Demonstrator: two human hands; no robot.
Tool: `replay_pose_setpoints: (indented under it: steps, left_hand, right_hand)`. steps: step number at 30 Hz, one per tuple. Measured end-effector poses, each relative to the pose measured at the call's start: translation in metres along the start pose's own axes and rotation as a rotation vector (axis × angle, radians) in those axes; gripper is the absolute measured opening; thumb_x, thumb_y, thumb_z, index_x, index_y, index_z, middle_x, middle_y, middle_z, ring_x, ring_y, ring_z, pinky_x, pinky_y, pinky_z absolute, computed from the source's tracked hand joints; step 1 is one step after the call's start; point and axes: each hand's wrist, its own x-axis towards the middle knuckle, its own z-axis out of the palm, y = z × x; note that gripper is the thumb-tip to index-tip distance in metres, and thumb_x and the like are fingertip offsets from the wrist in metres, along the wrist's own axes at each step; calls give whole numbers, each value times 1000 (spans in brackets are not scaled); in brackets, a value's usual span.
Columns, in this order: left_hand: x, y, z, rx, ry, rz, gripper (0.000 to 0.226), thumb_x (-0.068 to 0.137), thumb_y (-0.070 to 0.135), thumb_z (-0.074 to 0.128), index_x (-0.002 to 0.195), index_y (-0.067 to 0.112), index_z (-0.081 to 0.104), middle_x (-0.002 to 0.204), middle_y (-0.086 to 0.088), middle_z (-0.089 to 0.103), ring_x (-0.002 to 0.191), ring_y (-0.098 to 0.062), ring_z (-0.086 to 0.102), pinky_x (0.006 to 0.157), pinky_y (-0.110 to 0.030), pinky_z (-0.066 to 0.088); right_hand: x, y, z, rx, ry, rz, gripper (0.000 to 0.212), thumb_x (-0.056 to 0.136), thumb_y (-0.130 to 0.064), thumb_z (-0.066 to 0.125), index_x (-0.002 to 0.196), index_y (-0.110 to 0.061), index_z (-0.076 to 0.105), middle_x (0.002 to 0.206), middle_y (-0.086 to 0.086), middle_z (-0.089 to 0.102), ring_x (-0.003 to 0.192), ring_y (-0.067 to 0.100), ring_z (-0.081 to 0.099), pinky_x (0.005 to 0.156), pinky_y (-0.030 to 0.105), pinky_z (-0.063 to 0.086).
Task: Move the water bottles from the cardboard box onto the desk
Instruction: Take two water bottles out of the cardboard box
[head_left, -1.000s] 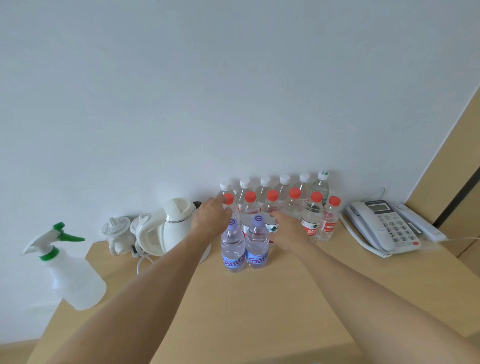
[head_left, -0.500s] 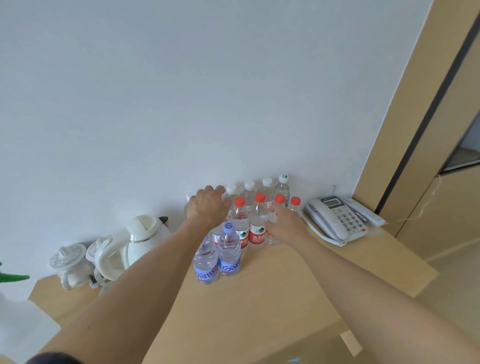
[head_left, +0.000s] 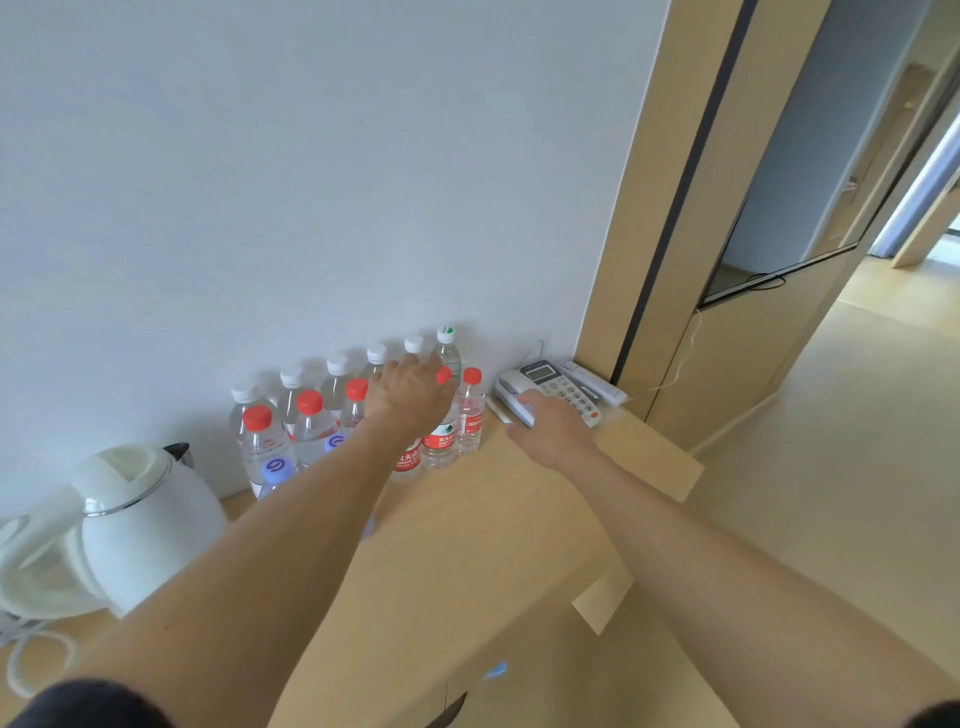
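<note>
Our left hand (head_left: 410, 395) rests over the red-capped bottles (head_left: 439, 436) at the right end of the rows on the desk (head_left: 493, 519), fingers loosely spread, gripping nothing we can make out. They stand upright, directly beneath it. Our right hand (head_left: 550, 421) hovers flat by the phone (head_left: 558, 389) (holding nothing). Clear, ribbed plastic; no box in sight.

Plain pale wall (head_left: 311, 156), light wood surface (head_left: 493, 545) against it, tall wood panel (head_left: 654, 208) with dark strip, wall-mounted dark screen (head_left: 810, 156), pale wood floor (head_left: 857, 467), daylight from doorway at right
</note>
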Motion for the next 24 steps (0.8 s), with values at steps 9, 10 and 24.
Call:
replay_pose_setpoints:
  steps: [9,10,24]
  left_hand:
    - [20,101,21,25,-56,145,44,103,45,39,137,20,52,129,-11,57,126,-33,49,104,-43,36]
    - [21,117,24,19,-58,163,44,103,45,40,137,20,53,128,-10,57,123,-33,51,102,-43,37]
    - [3,382,79,23,-154,504,43,104,44,36,130,15,53,124,-12,58,118,-33,54,100,-47,43]
  right_hand:
    - [-18,83,-54,-8,73,159,56,97,-43,56,148,-23,43,143,6,53,126,27,53,91,35,47]
    - [-22,96,-62,-8,88,172,55,97,-44,56,147,-23,45,142,5,55,125,27,54,89,34,46]
    - [-98,318,-179,-50,163,453,60,98,-48,54,150,-20,44,149,10,51,137,29,47,110,36,39]
